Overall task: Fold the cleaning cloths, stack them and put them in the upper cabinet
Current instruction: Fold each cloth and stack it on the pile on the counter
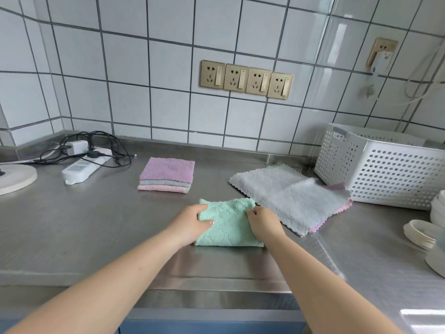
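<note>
Green cloth (228, 225): folded, on tabletop (96, 225); left hand (192, 225) and right hand (263, 222) fingers curled, gripping its sides. Folded stack (166, 174) behind it; unfolded grey cloth (284, 194) right of it.

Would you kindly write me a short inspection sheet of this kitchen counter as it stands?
Surface: steel counter, bare patches reflective.
Job's things: green cloth folded, under both hands; folded stack of three behind it; grey cloth unfolded over a pink cloth.
Clutter: white basket; dishes at right.
Grippers: left hand and right hand grip the green cloth.
Cables: black cables on power strip.
Surroundings: tiled wall, four sockets.
</note>
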Available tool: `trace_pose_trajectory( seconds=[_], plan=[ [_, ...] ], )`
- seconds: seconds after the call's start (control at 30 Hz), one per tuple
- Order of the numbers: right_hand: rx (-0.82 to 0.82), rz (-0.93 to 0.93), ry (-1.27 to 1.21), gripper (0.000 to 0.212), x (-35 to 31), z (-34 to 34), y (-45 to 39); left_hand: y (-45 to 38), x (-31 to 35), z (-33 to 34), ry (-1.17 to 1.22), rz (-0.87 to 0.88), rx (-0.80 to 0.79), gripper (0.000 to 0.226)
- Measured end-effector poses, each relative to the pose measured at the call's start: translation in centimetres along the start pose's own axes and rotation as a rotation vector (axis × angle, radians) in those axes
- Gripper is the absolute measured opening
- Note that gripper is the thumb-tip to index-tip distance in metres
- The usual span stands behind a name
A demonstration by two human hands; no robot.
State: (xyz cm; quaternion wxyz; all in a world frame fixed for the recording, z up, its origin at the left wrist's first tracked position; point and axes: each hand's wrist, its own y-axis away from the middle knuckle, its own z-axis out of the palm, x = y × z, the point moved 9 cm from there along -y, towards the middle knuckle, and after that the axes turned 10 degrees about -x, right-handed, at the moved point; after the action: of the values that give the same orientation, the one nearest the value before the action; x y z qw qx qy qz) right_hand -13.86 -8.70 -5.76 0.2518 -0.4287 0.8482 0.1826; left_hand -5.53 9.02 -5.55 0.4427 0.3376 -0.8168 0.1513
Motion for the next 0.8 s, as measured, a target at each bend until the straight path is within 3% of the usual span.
trace_pose_trajectory(
  seconds=[0.1, 0.27, 0.43, 0.57, 0.67, 0.8],
  plan=[
    [-0.009, 0.049, 0.045, 0.038, 0.2, 0.2, -0.5, -0.5, -0.4, 0.0, -0.032, -0.043, -0.015, 0.057],
    [-0.039, 0.079, 0.102, 0.025, -0.1, 0.2, -0.7, -0.8, -1.1, 0.0, -0.005, -0.096, -0.040, 0.060],
    [-0.073, 0.094, 0.040, 0.026, 0.3, 0.4, -1.3, -0.6, -1.1, 0.1, 0.036, -0.114, -0.070, 0.066],
    [0.043, 0.082, -0.009, 0.044, -0.5, -2.2, -0.7, -0.4, 0.3, -1.7, -0.355, -0.065, 0.083, 0.060],
    [0.129, -0.101, 0.154, 0.042, -4.0, -2.6, 0.0, -1.0, 2.3, -0.8, -0.509, 0.065, 0.108, 0.045],
    [-0.054, -0.325, 0.417, 0.043, -6.9, 3.6, 0.4, -2.4, 3.2, 2.2, -0.687, 0.049, -0.008, 0.049]
  ],
)
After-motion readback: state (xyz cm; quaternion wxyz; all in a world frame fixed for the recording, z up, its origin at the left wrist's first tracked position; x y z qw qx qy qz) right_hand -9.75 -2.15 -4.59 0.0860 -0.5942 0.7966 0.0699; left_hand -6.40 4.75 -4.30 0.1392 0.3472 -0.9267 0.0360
